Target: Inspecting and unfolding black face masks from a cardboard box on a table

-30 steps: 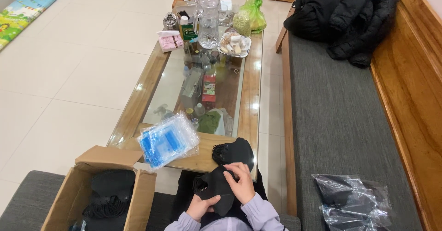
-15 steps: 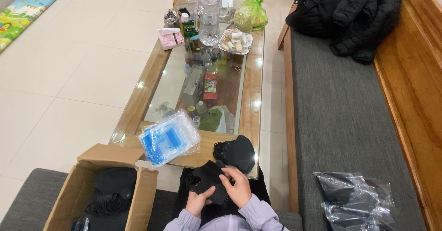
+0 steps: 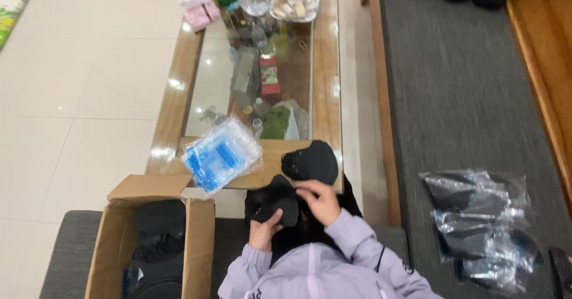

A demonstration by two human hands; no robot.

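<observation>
A black fabric piece [image 3: 275, 202] sits in the person's lap, just in front of the near edge of the desk [image 3: 326, 67], and both hands are on it. The left hand [image 3: 264, 230] comes up from below with its fingers [image 3: 274, 217] curled around the lower edge of the fabric, closed on it in a firm pinch. The right hand [image 3: 320, 201] lies over the fabric's right side, palm down, its fingers [image 3: 302, 187] bent and narrow, the tips pressing on the upper right part of the piece; whether they grip it or only rest on it cannot be told through the blur. Just beyond the right hand, on the desk's near corner, lies a second black fabric item [image 3: 310, 161], rounded and apart from the held one. To its left on the desk sits a stack of clear bags with blue print [image 3: 221, 154], overhanging the edge. An open cardboard box [image 3: 149, 239] with dark items inside stands on the grey seat by the person's left arm. On the grey bench cushion to the right lies a heap of black pieces in clear wrappers [image 3: 482, 224], well apart from both hands.
</observation>
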